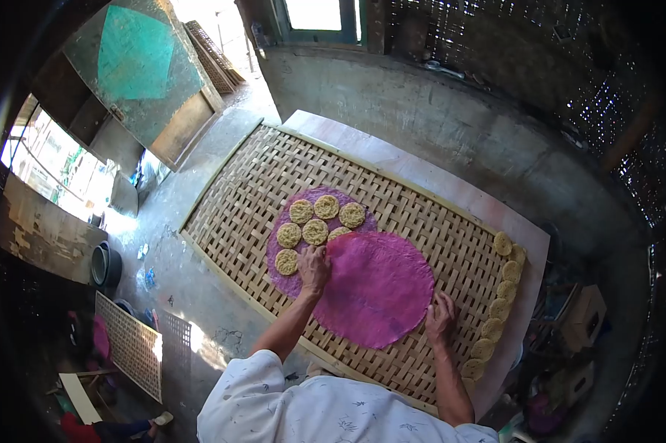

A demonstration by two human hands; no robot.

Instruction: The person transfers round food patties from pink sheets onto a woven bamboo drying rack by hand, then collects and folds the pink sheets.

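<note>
A round bright pink sheet [377, 292] lies spread over a woven bamboo rack [237, 177]. My left hand [315, 269] is closed on its left edge, while my right hand [441, 319] pinches the edge on the right. Part of a paler purple-pink sheet [280, 277] shows behind and to the left, partly covered by the pink one. On that paler sheet sit several round yellowish crackers with a stringy texture [315, 232]. One of them [286, 261] is just left of my left hand, and another [339, 232] is partly hidden under the pink sheet's edge.
Several more crackers [493, 329] line the rack's right end, overlapping in a row. The rack rests on a pale tabletop [528, 244]. A wall [414, 96] runs behind. At lower left are another rack [130, 343], a dark tub [107, 266] and a person's leg [126, 430].
</note>
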